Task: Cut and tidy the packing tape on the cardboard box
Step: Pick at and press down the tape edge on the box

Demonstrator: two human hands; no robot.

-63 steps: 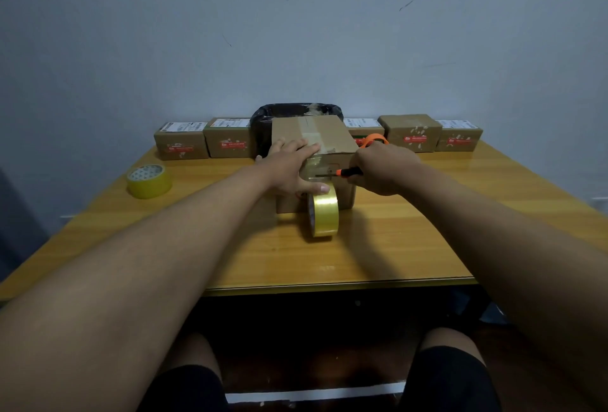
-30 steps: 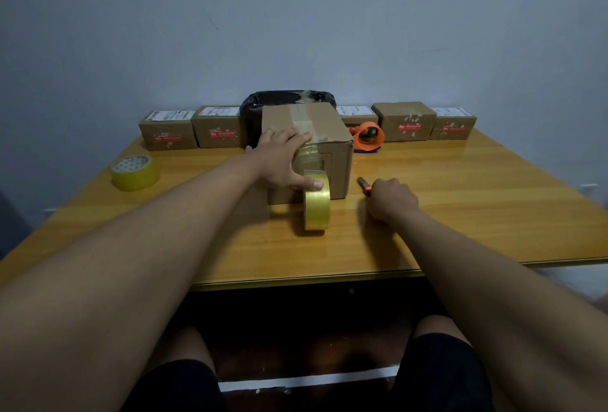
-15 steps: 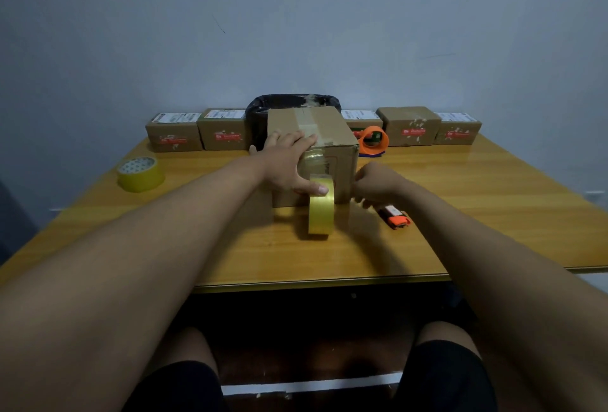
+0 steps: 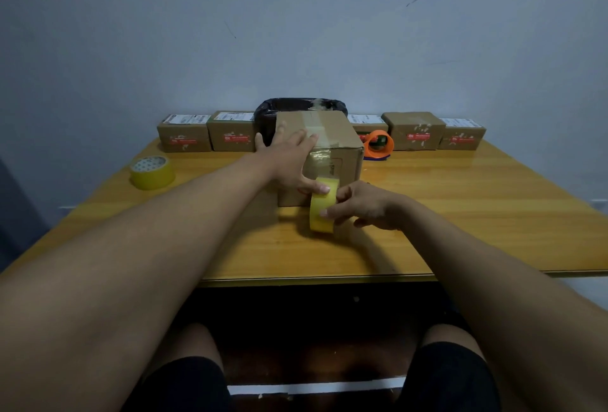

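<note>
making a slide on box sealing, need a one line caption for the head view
Left hand steadies the cardboard box while the right hand grips the upright tape roll on the wooden table.

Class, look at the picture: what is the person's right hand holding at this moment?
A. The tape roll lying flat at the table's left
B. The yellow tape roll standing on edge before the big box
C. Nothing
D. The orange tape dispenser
B: the right hand grips the upright yellow tape roll in front of the cardboard box.

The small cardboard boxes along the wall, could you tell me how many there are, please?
5: two left of the black bin, at and; three to its right, at and. Others may be hidden behind the big box.
</note>
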